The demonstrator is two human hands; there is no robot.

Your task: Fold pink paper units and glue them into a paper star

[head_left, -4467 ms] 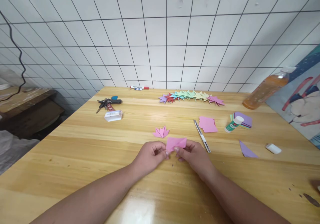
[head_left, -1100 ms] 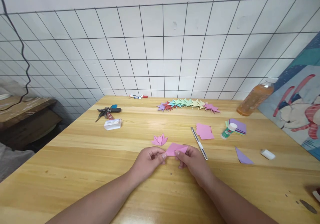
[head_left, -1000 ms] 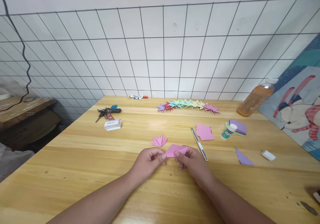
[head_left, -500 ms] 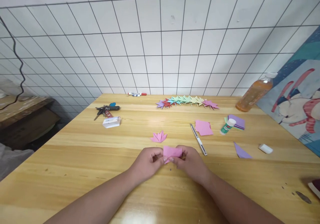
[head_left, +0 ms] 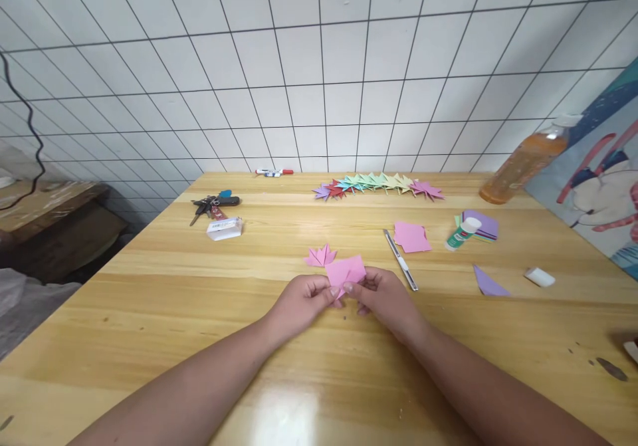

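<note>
A small folded piece of pink paper (head_left: pixel 345 270) is held up between both hands above the wooden table. My left hand (head_left: pixel 304 300) pinches its lower left part between thumb and fingers. On the other side, my right hand (head_left: pixel 389 300) grips its right edge, with the thumb on the near face. Just behind the paper lies a pink folded origami piece with several points (head_left: pixel 320 255). To the right of it rest a utility knife (head_left: pixel 400 260) and pink paper sheets (head_left: pixel 412 237).
At the back stands a row of colourful folded pieces (head_left: pixel 373 183). Farther right are a glue stick (head_left: pixel 463 233), stacked coloured paper (head_left: pixel 486 224), a purple triangle (head_left: pixel 489 282), an eraser (head_left: pixel 539 276) and a bottle (head_left: pixel 528 160). Keys (head_left: pixel 216 202), a small box (head_left: pixel 224 228) and a marker (head_left: pixel 274 173) lie left.
The pink paper is raised and tilted, showing more of its face, with both hands still on it. My view has tipped upward slightly, so the things on the table sit differently in the picture.
</note>
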